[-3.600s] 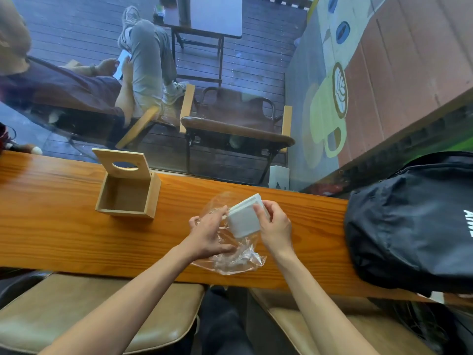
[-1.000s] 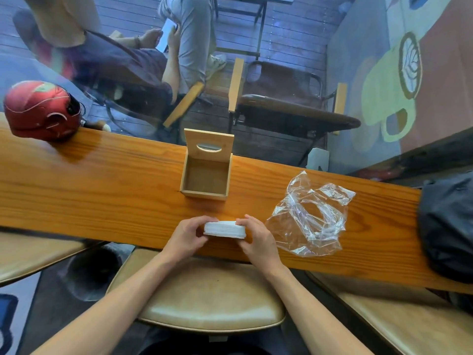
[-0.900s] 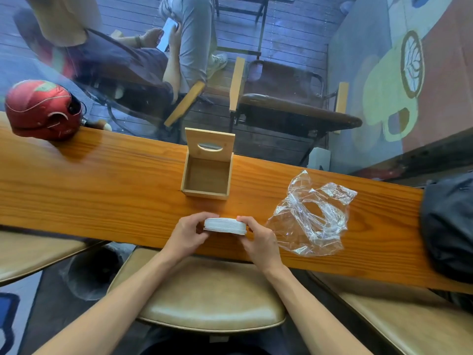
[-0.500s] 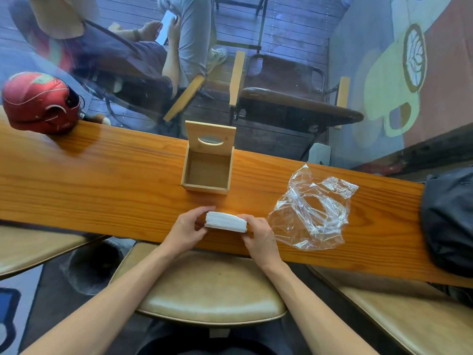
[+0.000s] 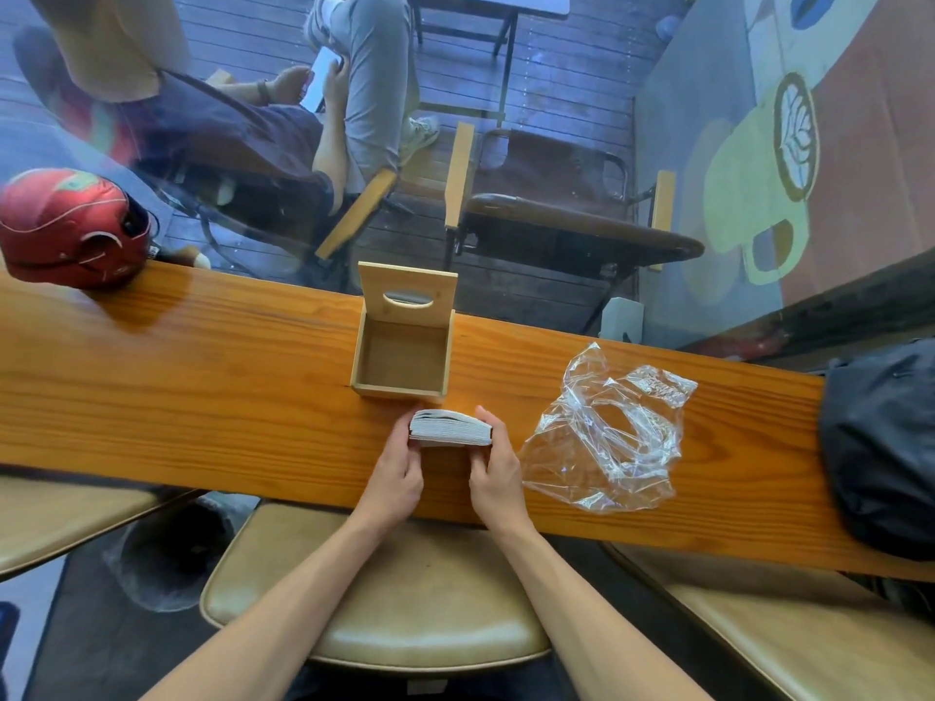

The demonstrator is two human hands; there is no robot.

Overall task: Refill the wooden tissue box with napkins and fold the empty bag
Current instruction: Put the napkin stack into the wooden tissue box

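Napkins (image 5: 450,428), a squared white stack, sit just in front of the open wooden tissue box (image 5: 402,357), pinched between the left hand (image 5: 392,470) and right hand (image 5: 493,468). Keep the edges aligned and lower the stack flat into the box. The empty bag (image 5: 604,427) lies right of the box.

On the tabletop (image 5: 202,376) sit one wooden tissue box (image 5: 402,357), one stack of napkins (image 5: 450,428), one empty clear plastic bag (image 5: 607,432), one red helmet (image 5: 71,227) and one black backpack (image 5: 883,442) — five things. Two hands show — left hand (image 5: 397,475), right hand (image 5: 496,470). Three tan stool seats (image 5: 384,589) stand below.
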